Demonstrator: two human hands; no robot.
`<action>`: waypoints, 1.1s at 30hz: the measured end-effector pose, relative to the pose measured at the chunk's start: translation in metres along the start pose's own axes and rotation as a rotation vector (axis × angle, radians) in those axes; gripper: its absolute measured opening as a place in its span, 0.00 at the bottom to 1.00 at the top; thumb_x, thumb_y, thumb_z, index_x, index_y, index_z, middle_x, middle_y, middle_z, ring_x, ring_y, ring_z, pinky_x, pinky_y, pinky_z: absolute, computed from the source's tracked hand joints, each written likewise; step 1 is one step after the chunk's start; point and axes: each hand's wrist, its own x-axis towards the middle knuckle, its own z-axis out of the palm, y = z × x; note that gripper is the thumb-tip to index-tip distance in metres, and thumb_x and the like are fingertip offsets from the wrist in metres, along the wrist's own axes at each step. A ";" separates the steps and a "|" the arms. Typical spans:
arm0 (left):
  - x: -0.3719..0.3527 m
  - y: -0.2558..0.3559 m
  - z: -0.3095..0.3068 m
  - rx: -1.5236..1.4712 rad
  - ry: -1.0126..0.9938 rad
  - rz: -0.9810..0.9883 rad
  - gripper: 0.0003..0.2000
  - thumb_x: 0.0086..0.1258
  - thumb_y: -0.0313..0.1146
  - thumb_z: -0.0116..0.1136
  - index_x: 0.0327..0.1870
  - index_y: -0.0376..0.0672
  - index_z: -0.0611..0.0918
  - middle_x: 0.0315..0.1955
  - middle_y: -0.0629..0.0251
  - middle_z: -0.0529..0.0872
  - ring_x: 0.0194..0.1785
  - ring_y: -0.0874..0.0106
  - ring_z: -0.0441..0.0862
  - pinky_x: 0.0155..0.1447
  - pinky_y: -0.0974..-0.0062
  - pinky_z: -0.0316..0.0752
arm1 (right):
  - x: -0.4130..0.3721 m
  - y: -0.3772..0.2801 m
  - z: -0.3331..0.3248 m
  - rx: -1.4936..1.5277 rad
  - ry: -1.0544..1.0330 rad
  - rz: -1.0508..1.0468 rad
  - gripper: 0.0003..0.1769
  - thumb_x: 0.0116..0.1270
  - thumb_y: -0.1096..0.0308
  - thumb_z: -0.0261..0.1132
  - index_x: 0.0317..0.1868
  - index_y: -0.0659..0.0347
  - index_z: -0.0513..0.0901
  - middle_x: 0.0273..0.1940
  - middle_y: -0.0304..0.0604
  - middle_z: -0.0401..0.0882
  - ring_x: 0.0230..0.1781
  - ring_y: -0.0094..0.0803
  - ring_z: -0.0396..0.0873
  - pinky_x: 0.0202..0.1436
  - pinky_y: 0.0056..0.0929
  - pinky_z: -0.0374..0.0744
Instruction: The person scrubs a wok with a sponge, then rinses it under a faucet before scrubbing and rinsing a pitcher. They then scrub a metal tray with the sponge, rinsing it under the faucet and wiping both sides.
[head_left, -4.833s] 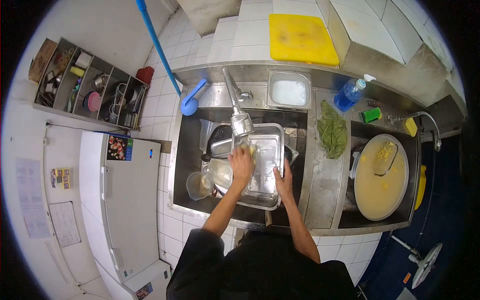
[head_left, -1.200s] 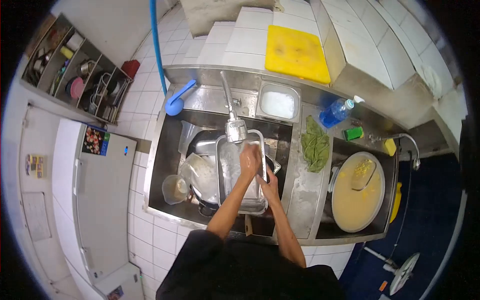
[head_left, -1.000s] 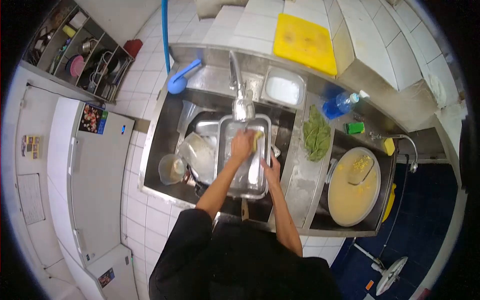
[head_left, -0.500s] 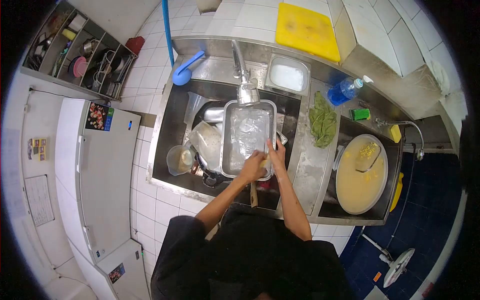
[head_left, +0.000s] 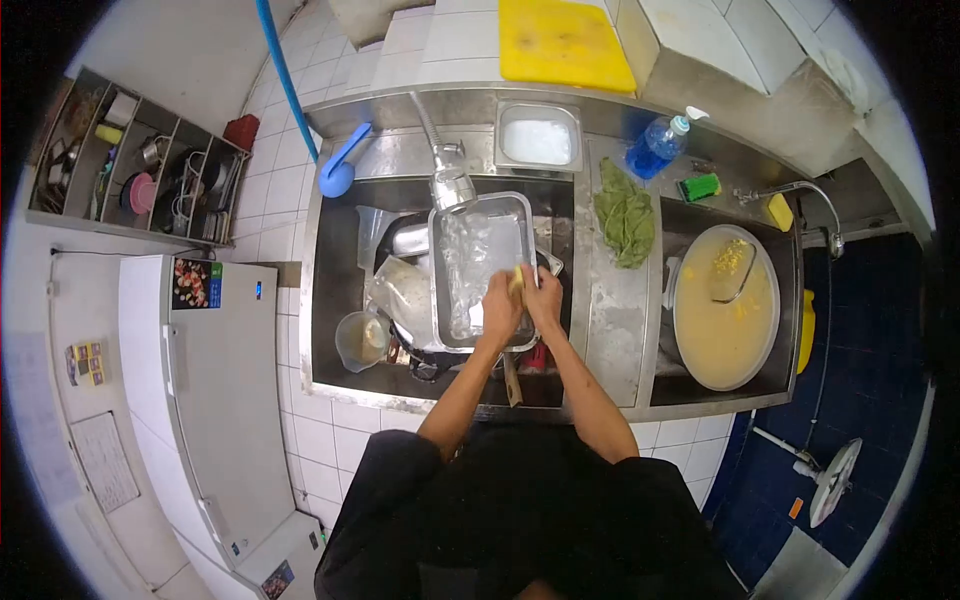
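Note:
A rectangular steel tray (head_left: 478, 215) lies across the left sink basin (head_left: 334, 300) under the running faucet head (head_left: 451, 188). My left hand (head_left: 499, 310) is closed on a yellow sponge (head_left: 515, 281) and presses it against the tray's right inner side. My right hand (head_left: 545, 298) grips the tray's right rim right beside it. Water runs over the tray's bottom.
Other dishes, a plastic jug (head_left: 362, 340) and a bag (head_left: 403, 292) crowd the basin left of the tray. A green cloth (head_left: 625, 213) lies on the divider. The right basin holds a round pan of yellowish water (head_left: 722, 312). Blue soap bottle (head_left: 655, 146), yellow cutting board (head_left: 563, 42) behind.
My left hand with the sponge has moved from the tray's near end up along its right side. The right hand stays on the right rim. The view shifted slightly.

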 end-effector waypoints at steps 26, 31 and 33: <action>-0.069 0.018 -0.057 -0.019 -0.348 0.478 0.14 0.56 0.17 0.54 0.43 0.38 0.81 0.36 0.51 0.77 0.39 0.52 0.77 0.43 0.60 0.74 | 0.039 0.014 0.013 0.210 -0.280 -0.009 0.33 0.71 0.46 0.58 0.18 0.67 0.69 0.16 0.31 0.57 0.22 0.21 0.57 0.24 0.32 0.61; -0.049 0.032 -0.019 0.054 -0.219 0.547 0.16 0.55 0.16 0.55 0.46 0.38 0.81 0.35 0.51 0.77 0.36 0.53 0.78 0.40 0.61 0.75 | 0.038 0.002 0.012 0.184 -0.237 -0.131 0.33 0.70 0.45 0.58 0.19 0.69 0.71 0.16 0.42 0.61 0.19 0.29 0.60 0.24 0.36 0.63; -0.053 0.038 -0.020 -0.005 -0.210 0.509 0.15 0.56 0.16 0.55 0.45 0.38 0.81 0.35 0.51 0.77 0.35 0.53 0.78 0.40 0.61 0.75 | 0.042 0.014 0.012 0.146 -0.243 -0.127 0.33 0.69 0.44 0.58 0.21 0.70 0.74 0.15 0.51 0.66 0.16 0.37 0.63 0.25 0.40 0.65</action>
